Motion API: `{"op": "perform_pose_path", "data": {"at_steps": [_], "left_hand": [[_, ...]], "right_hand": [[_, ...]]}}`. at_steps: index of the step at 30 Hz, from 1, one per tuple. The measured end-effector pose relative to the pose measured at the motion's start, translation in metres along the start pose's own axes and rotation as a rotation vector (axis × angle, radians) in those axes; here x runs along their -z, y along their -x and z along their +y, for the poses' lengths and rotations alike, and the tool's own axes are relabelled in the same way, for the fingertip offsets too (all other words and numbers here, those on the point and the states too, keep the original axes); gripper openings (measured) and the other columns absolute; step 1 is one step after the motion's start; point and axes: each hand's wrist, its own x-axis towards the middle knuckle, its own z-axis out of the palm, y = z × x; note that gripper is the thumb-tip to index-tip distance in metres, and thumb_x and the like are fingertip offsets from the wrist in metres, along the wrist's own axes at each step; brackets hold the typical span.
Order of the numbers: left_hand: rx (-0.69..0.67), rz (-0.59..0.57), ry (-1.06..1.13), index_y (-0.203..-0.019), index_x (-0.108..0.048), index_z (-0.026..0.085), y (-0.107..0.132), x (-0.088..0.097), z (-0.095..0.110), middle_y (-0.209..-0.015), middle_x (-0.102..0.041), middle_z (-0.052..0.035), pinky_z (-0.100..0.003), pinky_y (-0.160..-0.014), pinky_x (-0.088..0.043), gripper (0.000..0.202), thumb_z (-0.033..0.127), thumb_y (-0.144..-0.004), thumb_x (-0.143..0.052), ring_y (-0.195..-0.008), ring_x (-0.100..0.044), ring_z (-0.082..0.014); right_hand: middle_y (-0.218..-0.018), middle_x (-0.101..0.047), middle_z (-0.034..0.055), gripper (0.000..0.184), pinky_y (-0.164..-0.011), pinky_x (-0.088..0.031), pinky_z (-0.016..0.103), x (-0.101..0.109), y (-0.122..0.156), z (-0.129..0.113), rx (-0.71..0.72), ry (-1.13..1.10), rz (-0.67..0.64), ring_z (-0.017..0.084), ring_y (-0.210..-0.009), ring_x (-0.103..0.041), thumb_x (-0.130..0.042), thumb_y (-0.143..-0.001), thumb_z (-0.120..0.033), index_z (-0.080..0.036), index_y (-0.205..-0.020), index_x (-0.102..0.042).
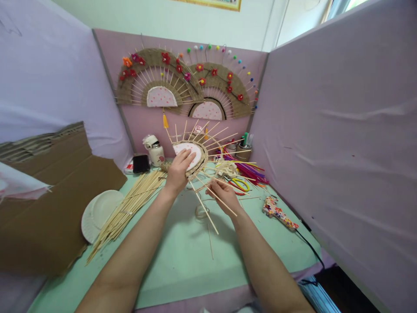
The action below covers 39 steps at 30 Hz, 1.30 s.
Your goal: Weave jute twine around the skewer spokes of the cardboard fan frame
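Left forearm [140, 241] toward 1 o'clock, left hand [178, 171] clasping. Right forearm [256, 252] toward 11, right hand [224, 198] curled, apparently pinching.

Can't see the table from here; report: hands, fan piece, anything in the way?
Left hand gripping fan piece above table. Right hand at its lower sticks, grip unclear. Twine loops below, apparently not blocking.

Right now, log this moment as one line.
left hand: holds fan | right hand: at fan's near sticks, grip unclear | stick bundle: table, left | glue gun: table, right
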Motion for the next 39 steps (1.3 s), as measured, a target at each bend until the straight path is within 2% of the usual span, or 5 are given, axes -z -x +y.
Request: {"op": "perform_pose_path", "data": {"at_steps": [7, 19, 26, 33, 39], "left_hand": [[0.054, -0.028, -0.012, -0.129, -0.056, 0.021, 0.014, 0.000, -0.003, -0.135, -0.055, -0.0126, -0.049, -0.108, -0.035, 0.042, 0.034, -0.090, -0.051, -0.131, -0.044, -0.0271], [0.141, -0.058, -0.126, -0.126, -0.058, 0.021, 0.081, 0.037, -0.017, -0.135, -0.055, -0.0134, -0.051, -0.108, -0.034, 0.045, 0.041, -0.086, -0.056, -0.131, -0.043, -0.0291], [0.149, -0.008, -0.157, -0.124, -0.060, 0.017, 0.081, 0.050, -0.023, -0.134, -0.055, -0.0151, -0.050, -0.108, -0.035, 0.042, 0.039, -0.091, -0.049, -0.131, -0.043, -0.0291], [0.174, -0.005, -0.195, -0.122, -0.061, 0.018, 0.082, 0.055, -0.029, -0.133, -0.056, -0.0143, -0.050, -0.108, -0.035, 0.046, 0.045, -0.086, -0.054, -0.131, -0.043, -0.0297], [0.176, -0.011, -0.178, -0.121, -0.062, 0.017, 0.083, 0.054, -0.031, -0.133, -0.056, -0.0146, -0.049, -0.108, -0.035, 0.048, 0.049, -0.085, -0.054, -0.131, -0.043, -0.0297]], "right_hand": [[-0.056, -0.054, -0.0029, 0.027, -0.056, -0.036, 0.024, 0.008, -0.002, -0.005, 0.001, 0.028, 0.003, 0.011, -0.055, -0.046, -0.069, -0.075, -0.045, -0.020, -0.070, -0.063], [-0.050, -0.049, -0.0056, 0.031, -0.047, -0.028, 0.021, 0.025, 0.010, -0.015, -0.441, 0.093, -0.255, 0.005, -0.045, -0.039, -0.074, -0.069, -0.043, -0.015, -0.065, -0.060], [-0.050, -0.052, -0.0056, 0.033, -0.044, -0.026, 0.020, 0.035, 0.009, -0.026, -0.473, 0.066, -0.213, 0.004, -0.043, -0.038, -0.080, -0.063, -0.038, -0.016, -0.063, -0.056], [-0.056, -0.055, -0.0062, 0.032, -0.058, -0.043, 0.023, 0.050, 0.014, -0.036, -0.386, -0.025, -0.125, 0.005, -0.048, -0.045, -0.082, -0.062, -0.031, -0.019, -0.085, -0.062], [-0.063, -0.061, -0.0045, 0.030, -0.061, -0.046, 0.024, 0.053, 0.016, -0.043, -0.279, -0.124, -0.034, 0.005, -0.050, -0.046, -0.081, -0.064, -0.032, -0.021, -0.079, -0.058]]}}
